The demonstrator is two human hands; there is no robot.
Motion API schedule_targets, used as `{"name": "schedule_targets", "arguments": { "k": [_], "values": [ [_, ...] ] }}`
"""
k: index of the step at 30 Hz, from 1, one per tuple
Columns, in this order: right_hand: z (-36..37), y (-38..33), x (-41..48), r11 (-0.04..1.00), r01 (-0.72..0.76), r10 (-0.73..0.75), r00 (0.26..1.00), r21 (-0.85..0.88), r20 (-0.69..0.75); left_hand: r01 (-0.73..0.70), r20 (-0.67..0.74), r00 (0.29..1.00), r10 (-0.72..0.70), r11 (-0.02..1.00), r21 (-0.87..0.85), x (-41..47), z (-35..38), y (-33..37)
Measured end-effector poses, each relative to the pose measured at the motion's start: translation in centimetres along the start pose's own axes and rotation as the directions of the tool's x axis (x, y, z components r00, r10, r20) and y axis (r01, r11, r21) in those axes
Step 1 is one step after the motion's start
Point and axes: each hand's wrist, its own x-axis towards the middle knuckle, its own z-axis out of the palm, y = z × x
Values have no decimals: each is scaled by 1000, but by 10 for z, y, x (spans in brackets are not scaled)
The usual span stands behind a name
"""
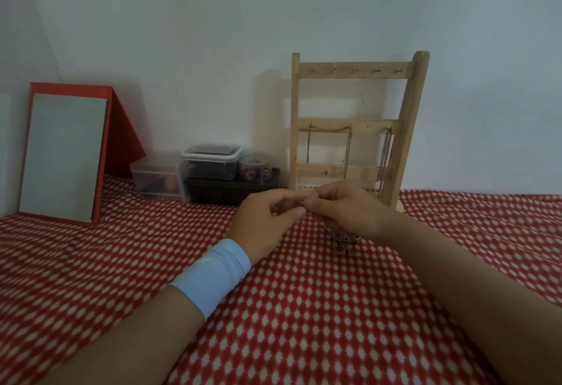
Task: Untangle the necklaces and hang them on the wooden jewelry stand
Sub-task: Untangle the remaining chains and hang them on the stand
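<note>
A wooden jewelry stand (pixel 407 111) leans upright against the wall at the back of the red dotted cloth. Two chain necklaces hang from its middle bar, one draped at the left (pixel 330 130) and one at the right (pixel 385 153). Just in front of the stand's base, my left hand (pixel 267 217) and my right hand (pixel 349 211) meet fingertip to fingertip, both pinching a thin chain. The tangled rest of that necklace (pixel 342 240) hangs below my right hand onto the cloth. My left wrist wears a pale blue band.
A red-framed mirror (pixel 64 156) stands at the back left. Clear plastic boxes (pixel 209 161) and a small round jar (pixel 254 165) are stacked against the wall between the mirror and the stand. The red cloth (pixel 304 324) covers the whole surface.
</note>
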Motion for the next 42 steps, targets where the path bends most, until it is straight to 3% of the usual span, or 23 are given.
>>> {"name": "schedule_targets", "arguments": {
  "k": [4, 6, 8, 11, 14, 17, 20, 24, 27, 29, 33, 35, 37, 42],
  "values": [
    [-9, -2, 1, 998, -7, 8, 1000, -69, 8, 6, -61, 998, 3, 990, 140, -1, -7, -3],
    [-17, -1, 2, 997, -21, 21, 1000, -75, 0, 19, -100, 995, -9, 995, 102, 3, -14, 2],
    [-25, 0, 2, 997, -32, 32, 999, -73, 7, 68, -160, 983, -87, 991, -119, 6, -21, 9],
    [-31, 4, 3, 993, -27, 25, 999, -113, -20, 70, -169, 969, -182, 854, -516, 10, -24, 19],
    [-39, 4, 1, 968, -73, 59, 996, -242, -63, 90, -103, 965, -240, 678, -729, 9, -21, 30],
    [-52, 3, -4, 883, -166, 211, 976, -439, 56, 158, -19, 950, -312, 531, -833, 10, -19, 41],
    [-49, 3, -4, 721, -204, 415, 892, -663, 177, 159, -50, 951, -306, 619, -769, 19, -20, 48],
    [-38, 5, 0, 649, -127, 426, 878, -750, 220, 188, -19, 970, -243, 795, -576, 34, -11, 51],
    [-43, 4, -2, 728, -115, 402, 870, -676, 285, 211, 97, 977, -189, 911, -354, 36, 3, 47],
    [-48, 3, -4, 821, -142, 331, 908, -553, 258, 203, 131, 977, -170, 932, -300, 35, 10, 43],
    [-54, 0, -5, 997, -81, 82, 993, -21, 84, 183, 52, 983, -178, 890, -417, 35, 13, 33],
    [-55, -1, -6, 971, -34, 25, 999, 235, 41, 177, 20, 982, -187, 885, -430, 34, 13, 27],
    [-54, -1, -5, 926, 1, -8, 1000, 377, 19, 177, 15, 982, -188, 891, -418, 34, 12, 21],
    [-45, 7, -2, 934, -55, 43, 998, 354, 42, 193, 110, 981, -163, 904, -381, 34, 10, 13]
  ]
}}
